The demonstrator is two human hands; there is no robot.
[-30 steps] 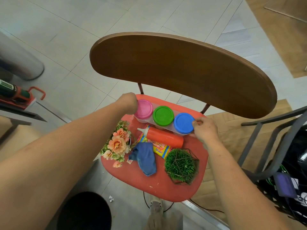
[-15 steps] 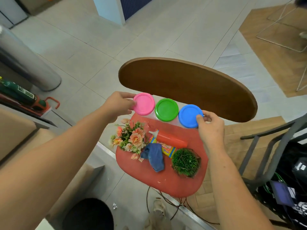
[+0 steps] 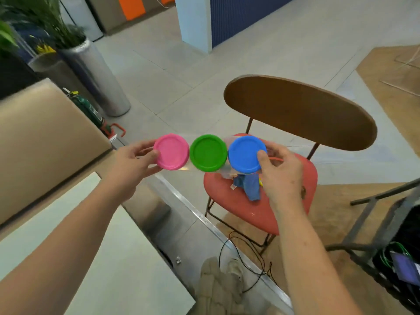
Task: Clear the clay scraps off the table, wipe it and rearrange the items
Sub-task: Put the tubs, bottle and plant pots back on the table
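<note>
A clear pack of three clay tubs hangs in the air between my hands, lids up: pink (image 3: 171, 151), green (image 3: 208, 152) and blue (image 3: 247, 154). My left hand (image 3: 134, 163) grips the pink end and my right hand (image 3: 280, 172) grips the blue end. The pack is above the left edge of the red chair seat (image 3: 241, 205). A blue cloth (image 3: 250, 186) lies on the seat, partly hidden by the pack and my right hand. The pale table top (image 3: 95, 258) is at the lower left.
The chair's wooden backrest (image 3: 300, 112) rises behind the pack. A tan padded panel (image 3: 43, 137) stands at left, with a metal planter (image 3: 97, 76) beyond it. Dark metal frame and cables (image 3: 386, 214) are at right. A black cord (image 3: 245, 253) lies on the floor.
Both hands have lifted the tub pack off the chair seat and carried it up and to the left. My view has swung left, so the table top shows.
</note>
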